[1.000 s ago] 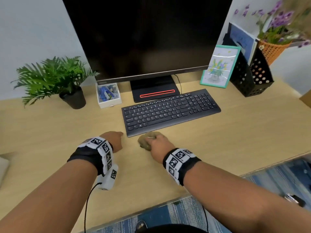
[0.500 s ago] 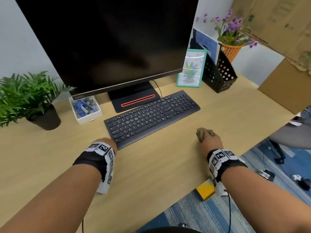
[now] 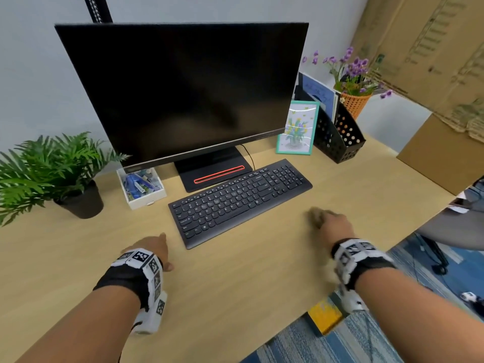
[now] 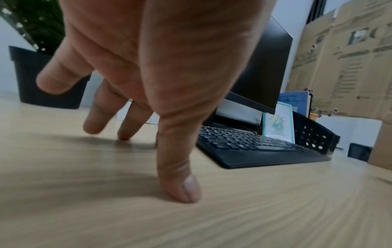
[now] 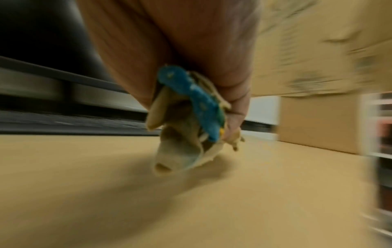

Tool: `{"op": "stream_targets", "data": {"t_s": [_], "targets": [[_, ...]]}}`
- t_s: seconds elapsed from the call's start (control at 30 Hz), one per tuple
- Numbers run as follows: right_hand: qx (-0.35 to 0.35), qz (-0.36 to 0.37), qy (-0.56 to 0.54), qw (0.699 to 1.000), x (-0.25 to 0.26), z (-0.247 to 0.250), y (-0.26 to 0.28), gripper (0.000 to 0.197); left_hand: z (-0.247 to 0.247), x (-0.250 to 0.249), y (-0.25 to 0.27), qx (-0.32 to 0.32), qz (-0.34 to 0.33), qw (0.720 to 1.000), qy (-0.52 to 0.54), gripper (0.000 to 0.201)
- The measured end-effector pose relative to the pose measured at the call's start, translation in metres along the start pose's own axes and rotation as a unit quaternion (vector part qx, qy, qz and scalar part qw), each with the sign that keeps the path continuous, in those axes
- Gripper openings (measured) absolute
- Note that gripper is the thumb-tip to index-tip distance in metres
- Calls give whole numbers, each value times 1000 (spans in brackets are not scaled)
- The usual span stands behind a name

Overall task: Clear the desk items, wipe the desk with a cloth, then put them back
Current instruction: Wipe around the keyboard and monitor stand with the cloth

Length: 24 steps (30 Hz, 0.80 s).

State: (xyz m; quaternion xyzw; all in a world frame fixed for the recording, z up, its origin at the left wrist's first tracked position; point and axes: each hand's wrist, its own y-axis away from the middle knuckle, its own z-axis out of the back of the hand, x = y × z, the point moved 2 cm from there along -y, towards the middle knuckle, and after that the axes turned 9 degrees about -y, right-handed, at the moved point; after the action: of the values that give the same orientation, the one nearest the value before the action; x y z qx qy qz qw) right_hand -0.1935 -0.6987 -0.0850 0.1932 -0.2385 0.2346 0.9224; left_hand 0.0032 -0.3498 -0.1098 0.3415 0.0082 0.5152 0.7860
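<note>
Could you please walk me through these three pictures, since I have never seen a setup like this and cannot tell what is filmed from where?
No machine here: a person works with bare hands, wearing one camera on the head and one on each wrist, on the patterned bands. The wide picture is the head view, looking down at a wooden desk. On it stand a dark monitor, a black keyboard, a potted fern, a small white box of bits, a framed flower picture and a black file holder.

The left wrist view looks along the left hand, which holds nothing; its fingertips rest on the desk. The right wrist view, blurred by motion, shows the right hand gripping a crumpled cloth, beige with a blue patch, against the desk.
</note>
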Motion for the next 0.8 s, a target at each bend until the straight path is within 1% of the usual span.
{"op": "stream_targets", "data": {"t_s": [0.03, 0.07, 0.1, 0.13, 0.2, 0.23, 0.27, 0.3, 0.33, 0.37, 0.43, 0.47, 0.53, 0.57, 0.6, 0.67, 0.73, 0.77, 0.8], "targets": [[29, 60, -17, 998, 20, -19, 12, 30, 0, 1, -2, -10, -6, 1000, 0, 96], [71, 93, -28, 993, 36, -41, 23, 30, 2, 0, -2, -17, -10, 1000, -5, 90], [91, 90, -56, 990, 49, -61, 32, 31, 5, -1, 0, -19, -13, 1000, -17, 83], [106, 71, -75, 989, 59, -78, 39, 30, 7, -2, 1, -20, -12, 1000, -18, 78], [122, 35, -143, 982, 65, -98, 38, 20, 7, -2, -1, -20, -8, 1000, -14, 75], [130, 50, -120, 983, 65, -104, 31, 23, 7, -2, 0, -18, -10, 1000, -11, 76], [148, 67, -100, 982, 67, -101, 25, 34, 6, -1, -2, -19, -10, 1000, -6, 78], [159, 64, -82, 982, 64, -96, 15, 44, 6, 0, -2, -21, -8, 1000, -1, 81], [141, 58, -34, 988, 58, -88, 4, 49, 5, -1, -3, -22, -5, 1000, 1, 85], [118, 73, 9, 990, 50, -77, -10, 51, 6, -1, -2, -24, -5, 1000, 2, 89], [89, 59, 53, 993, 28, -51, -40, 49, 6, -1, -3, -26, -7, 1000, 11, 94], [91, 37, 67, 993, 18, -41, -52, 50, 5, -2, -3, -23, -7, 1000, 14, 95], [104, 6, 65, 992, -15, -22, -74, 58, 7, -2, -2, -20, -9, 1000, 14, 97], [108, 6, 62, 992, -34, -11, -82, 57, 7, -2, -3, -21, -12, 1000, 11, 97], [94, 0, 68, 993, -50, -2, -87, 55, 6, -3, -5, -21, -13, 1000, 8, 97], [73, -46, 81, 993, -67, 20, -76, 53, 8, -3, -5, -19, -14, 1000, 1, 93], [64, -103, 87, 989, -85, 31, -72, 56, 9, -3, -5, -14, -16, 1000, -6, 81], [70, -115, 92, 987, -89, 37, -68, 53, 10, -3, -2, -8, -21, 1000, -14, 74], [89, -129, 110, 982, -95, 41, -70, 60, 10, -2, -3, -7, -26, 999, -20, 67]]}}
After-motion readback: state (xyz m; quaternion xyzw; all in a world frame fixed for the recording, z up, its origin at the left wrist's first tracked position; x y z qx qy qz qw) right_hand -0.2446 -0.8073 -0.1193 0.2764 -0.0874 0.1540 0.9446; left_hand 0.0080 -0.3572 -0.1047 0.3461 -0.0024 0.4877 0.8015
